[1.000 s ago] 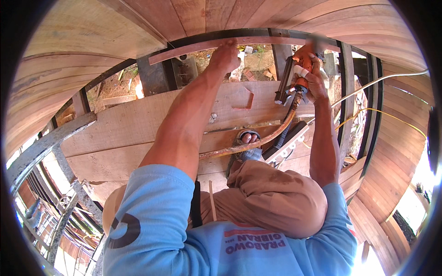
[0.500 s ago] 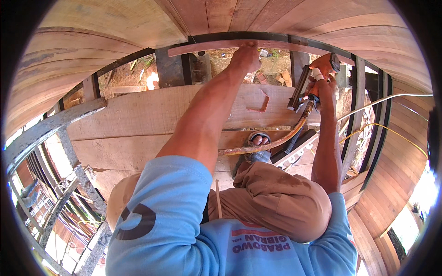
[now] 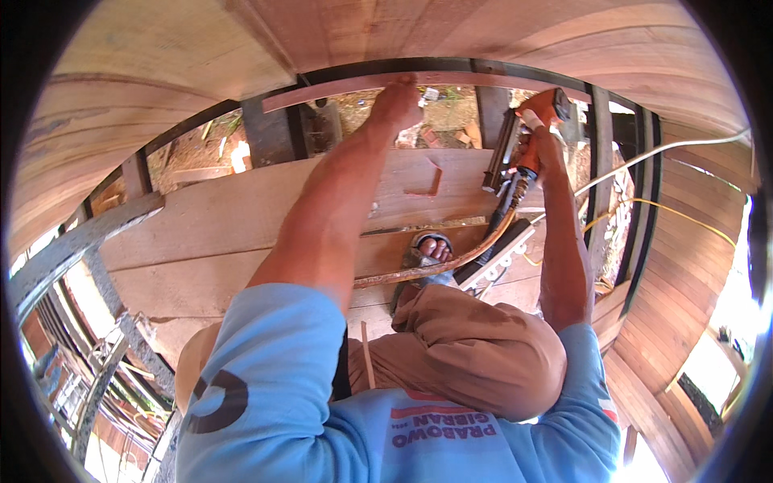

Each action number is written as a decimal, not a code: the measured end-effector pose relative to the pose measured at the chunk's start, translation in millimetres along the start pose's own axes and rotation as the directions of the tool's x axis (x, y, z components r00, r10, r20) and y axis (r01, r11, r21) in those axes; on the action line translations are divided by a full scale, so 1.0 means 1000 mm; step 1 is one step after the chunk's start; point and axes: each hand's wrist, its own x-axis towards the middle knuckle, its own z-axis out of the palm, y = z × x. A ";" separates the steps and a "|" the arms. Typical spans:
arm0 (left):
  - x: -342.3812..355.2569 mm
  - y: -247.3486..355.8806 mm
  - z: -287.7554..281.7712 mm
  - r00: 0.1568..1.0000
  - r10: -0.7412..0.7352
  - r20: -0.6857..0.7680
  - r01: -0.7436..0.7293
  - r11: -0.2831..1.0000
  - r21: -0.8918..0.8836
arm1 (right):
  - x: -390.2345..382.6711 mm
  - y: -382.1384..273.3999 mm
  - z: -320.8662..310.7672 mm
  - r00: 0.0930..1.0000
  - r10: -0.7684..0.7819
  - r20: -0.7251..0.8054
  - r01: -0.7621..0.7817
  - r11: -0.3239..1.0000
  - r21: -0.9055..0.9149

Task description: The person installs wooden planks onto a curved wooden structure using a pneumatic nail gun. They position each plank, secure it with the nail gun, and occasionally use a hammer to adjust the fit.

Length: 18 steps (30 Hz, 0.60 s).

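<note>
My left hand (image 3: 396,107) reaches up to a long reddish wooden strip (image 3: 459,79) lying along a dark beam beneath the overhead boards, its fingers closed at the strip's edge. To the right, my right hand (image 3: 544,143) is wrapped round the handle of an orange nail gun (image 3: 547,105) with a dark magazine. The gun's head is at the right part of the strip; whether they touch I cannot tell. An air hose (image 3: 428,270) runs from the gun down and left across my sandalled foot (image 3: 433,249).
Wide planks (image 3: 193,229) span below my arms, with gaps showing ground and offcuts beyond. A paint-spotted frame (image 3: 84,229) stands at left, posts (image 3: 600,145) and boarding (image 3: 684,274) at right. A white cable (image 3: 684,143), a yellow cable (image 3: 708,225) and a power strip (image 3: 499,264) lie at right.
The nail gun's head sits slightly lower against the strip than a second ago, still in my right hand. My left hand stays on the strip. The whole view has shifted a little with my head.
</note>
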 end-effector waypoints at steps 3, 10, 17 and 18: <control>0.005 -0.011 0.007 0.999 0.034 -0.002 -0.034 0.999 0.036 | -0.004 -0.021 -0.001 1.000 -0.017 0.011 0.018 0.995 -0.100; 0.002 -0.001 0.008 0.998 0.029 -0.052 -0.025 0.997 0.072 | 0.006 -0.049 0.009 0.999 -0.039 -0.008 0.037 0.983 -0.178; 0.013 -0.018 0.019 0.999 0.043 -0.026 -0.039 0.990 0.133 | 0.015 -0.049 0.030 0.997 -0.025 0.071 0.037 0.983 -0.181; 0.012 -0.013 0.017 0.999 0.040 -0.020 -0.037 0.991 0.128 | 0.016 -0.048 0.030 0.998 -0.036 0.058 0.047 0.980 -0.195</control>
